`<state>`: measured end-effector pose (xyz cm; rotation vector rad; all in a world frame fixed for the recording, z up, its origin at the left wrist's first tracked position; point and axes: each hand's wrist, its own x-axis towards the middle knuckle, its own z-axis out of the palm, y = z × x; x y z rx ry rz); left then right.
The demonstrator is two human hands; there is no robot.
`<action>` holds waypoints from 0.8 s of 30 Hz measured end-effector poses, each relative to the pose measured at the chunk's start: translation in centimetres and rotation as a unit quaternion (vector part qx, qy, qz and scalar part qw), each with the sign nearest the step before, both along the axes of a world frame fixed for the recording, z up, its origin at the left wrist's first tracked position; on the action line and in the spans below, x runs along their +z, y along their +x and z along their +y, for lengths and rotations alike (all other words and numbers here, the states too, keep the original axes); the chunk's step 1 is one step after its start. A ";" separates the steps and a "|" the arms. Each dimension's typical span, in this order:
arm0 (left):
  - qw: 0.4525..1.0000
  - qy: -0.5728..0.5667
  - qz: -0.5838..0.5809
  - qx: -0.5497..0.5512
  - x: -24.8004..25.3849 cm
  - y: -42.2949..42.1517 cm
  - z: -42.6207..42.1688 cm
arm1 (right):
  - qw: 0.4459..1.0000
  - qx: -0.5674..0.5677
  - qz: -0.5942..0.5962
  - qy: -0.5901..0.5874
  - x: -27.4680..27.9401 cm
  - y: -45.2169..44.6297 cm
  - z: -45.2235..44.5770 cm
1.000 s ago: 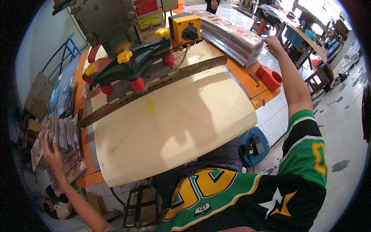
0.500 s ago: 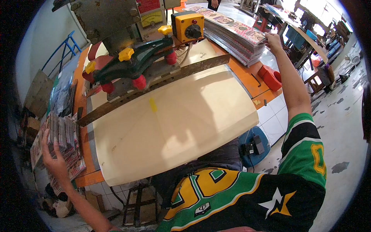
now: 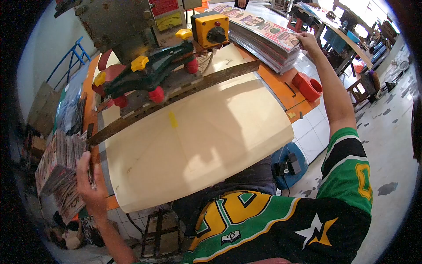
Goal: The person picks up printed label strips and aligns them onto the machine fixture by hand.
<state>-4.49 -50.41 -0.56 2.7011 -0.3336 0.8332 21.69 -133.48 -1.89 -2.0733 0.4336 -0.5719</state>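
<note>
My right hand pinches the near right corner of the top printed sheet on a tall stack at the back right. The sheet carries coloured pictures and lies on the pile. My left hand is at the left edge of the table, fingers apart and somewhat blurred, with nothing seen in it. Just left of it stands a pile of printed pieces, packed close together. Between my hands, a cream sheet with a yellow mark covers the work surface under the machine's long metal bar.
A press machine with a dark green clamp frame, yellow knobs and red feet stands at the back. Beside it is a yellow control box. A red tape dispenser sits on the orange table. A blue stool holds black adapters.
My left hand has moved right, off the pile of printed pieces towards the table edge. My right hand stays at the stack's corner, where the top sheet has shifted slightly.
</note>
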 end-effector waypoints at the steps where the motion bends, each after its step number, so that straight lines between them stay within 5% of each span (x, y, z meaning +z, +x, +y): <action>1: 1.000 -0.001 0.001 -0.002 -0.7 -0.1 -0.5 | 0.999 -0.026 -0.005 -0.040 0.0 -0.2 0.0; 3: 0.993 0.097 0.002 -0.065 -2.3 -0.5 -1.2 | 0.995 -0.043 0.016 -0.092 0.1 -0.8 0.2; 5: 0.996 0.062 0.022 -0.065 -3.3 -1.1 -2.9 | 0.879 -0.109 0.011 -0.464 0.0 -1.7 0.9; 7: 0.992 0.045 0.057 -0.099 -4.2 -1.3 -3.9 | 0.880 -0.092 0.050 -0.462 0.7 -2.4 2.1; 9: 0.993 0.028 0.058 -0.097 -5.4 -1.2 -5.2 | 0.912 0.046 -0.057 -0.403 0.7 -2.9 3.5; 17: 0.968 -0.241 0.064 -0.040 -9.0 -0.1 -10.9 | 0.848 0.181 0.080 -0.493 1.9 -6.4 8.8; 24: 0.983 -0.164 0.075 -0.043 -10.5 0.1 -11.8 | 0.830 0.189 0.149 -0.504 3.5 -5.5 8.5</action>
